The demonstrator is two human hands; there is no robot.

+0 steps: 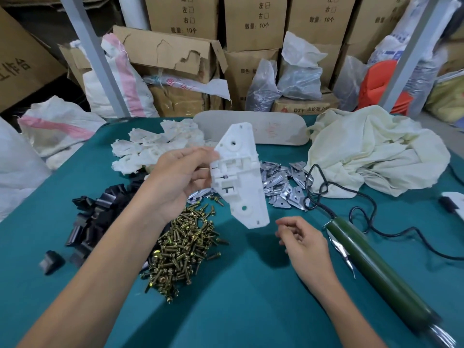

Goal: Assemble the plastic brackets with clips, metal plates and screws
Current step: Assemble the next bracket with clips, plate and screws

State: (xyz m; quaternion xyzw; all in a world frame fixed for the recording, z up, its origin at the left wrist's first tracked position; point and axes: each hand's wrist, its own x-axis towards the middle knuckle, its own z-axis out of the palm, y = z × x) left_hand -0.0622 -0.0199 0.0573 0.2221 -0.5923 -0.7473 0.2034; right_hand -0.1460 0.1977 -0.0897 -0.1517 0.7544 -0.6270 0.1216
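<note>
My left hand (180, 179) grips a white plastic bracket (238, 177) by its left edge and holds it upright above the green table (251, 297). Just below and right of the bracket hovers my right hand (301, 239), holding nothing, its fingers loosely curled. A pile of brass screws (180, 252) lies under my left wrist. Black clips (93, 222) are heaped to the left. Shiny metal plates (283, 182) lie behind the bracket. More white brackets (150, 146) are piled at the back left.
A green electric screwdriver (376, 270) with a black cord (364, 217) lies at the right. A cream cloth (376, 151) is bunched at the back right, beside a beige tray (276, 129). Cardboard boxes (253, 21) and sacks stand behind the table.
</note>
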